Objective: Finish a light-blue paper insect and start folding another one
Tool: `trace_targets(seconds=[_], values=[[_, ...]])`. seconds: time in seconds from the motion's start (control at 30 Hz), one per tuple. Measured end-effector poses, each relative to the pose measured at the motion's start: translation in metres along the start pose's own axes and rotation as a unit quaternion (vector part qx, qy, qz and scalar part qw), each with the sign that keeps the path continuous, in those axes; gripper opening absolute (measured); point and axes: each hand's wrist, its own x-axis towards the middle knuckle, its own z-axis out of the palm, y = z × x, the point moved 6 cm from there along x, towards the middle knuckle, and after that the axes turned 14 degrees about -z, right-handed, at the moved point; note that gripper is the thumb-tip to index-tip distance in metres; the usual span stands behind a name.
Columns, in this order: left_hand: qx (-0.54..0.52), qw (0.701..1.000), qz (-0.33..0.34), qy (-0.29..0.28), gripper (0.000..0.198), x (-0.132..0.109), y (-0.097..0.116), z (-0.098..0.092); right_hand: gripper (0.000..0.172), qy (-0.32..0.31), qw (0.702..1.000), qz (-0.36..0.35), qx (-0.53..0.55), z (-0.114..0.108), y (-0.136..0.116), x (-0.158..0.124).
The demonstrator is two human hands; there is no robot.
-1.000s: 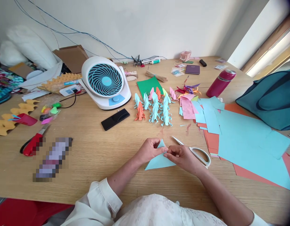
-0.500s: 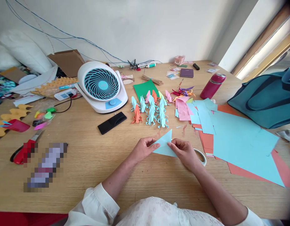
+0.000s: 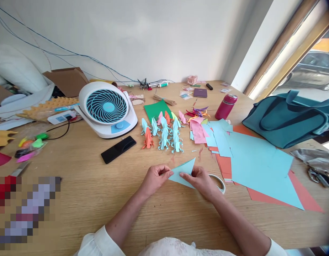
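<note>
A light blue paper triangle (image 3: 183, 170) lies between my hands, low over the wooden table (image 3: 100, 192). My left hand (image 3: 155, 176) pinches its left corner with thumb and fingers. My right hand (image 3: 200, 179) is closed on its lower right edge. White-handled scissors (image 3: 219, 180) lie just right of my right hand, partly hidden by it. Beyond the triangle stand several folded paper figures (image 3: 164, 133), mostly light blue, one orange.
Blue and orange paper sheets (image 3: 257, 160) spread to the right, pink ones behind. A white fan (image 3: 107, 108), a black phone (image 3: 118, 149), a red bottle (image 3: 225, 106), a teal bag (image 3: 289, 117), green paper (image 3: 156, 108) and craft clutter on the left ring the work spot.
The paper has been turned so that its point now faces up and right. My head has tilted up and right, so everything has shifted down and left in view.
</note>
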Motion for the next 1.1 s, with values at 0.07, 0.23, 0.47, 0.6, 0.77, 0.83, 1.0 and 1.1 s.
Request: trace_targets(seconds=[0.07, 0.23, 0.47, 0.6, 0.77, 0.83, 1.0, 1.1], values=[[0.01, 1.0, 0.01, 0.0, 0.033, -0.001, 0.0, 0.001, 0.044, 0.006, 1.0, 0.003, 0.006, 0.0, 0.0, -0.001], [-0.013, 1.0, -0.001, -0.005, 0.034, 0.0, -0.001, -0.001, 0.046, 0.047, 0.998, -0.028, 0.0, -0.007, -0.003, -0.003], [-0.018, 1.0, -0.001, 0.005, 0.031, 0.002, 0.001, -0.006, 0.045, 0.065, 0.996, -0.056, -0.017, -0.012, -0.002, -0.003], [0.004, 1.0, 0.022, 0.002, 0.029, -0.001, 0.004, -0.006, 0.043, 0.041, 0.999, -0.033, 0.002, -0.009, 0.0, -0.002], [-0.001, 1.0, 0.027, -0.013, 0.028, -0.001, 0.003, -0.005, 0.043, 0.043, 0.999, -0.008, 0.026, -0.008, 0.004, -0.003], [-0.019, 1.0, 0.015, -0.019, 0.029, 0.001, 0.0, -0.006, 0.043, 0.059, 0.998, -0.018, 0.024, -0.01, 0.002, -0.004], [-0.023, 1.0, 0.017, -0.007, 0.031, 0.002, -0.002, -0.012, 0.044, 0.086, 0.995, -0.034, 0.022, -0.012, -0.005, -0.005], [-0.023, 1.0, 0.019, -0.001, 0.031, 0.003, -0.002, -0.013, 0.044, 0.083, 0.995, -0.043, 0.016, -0.012, -0.007, -0.004]])
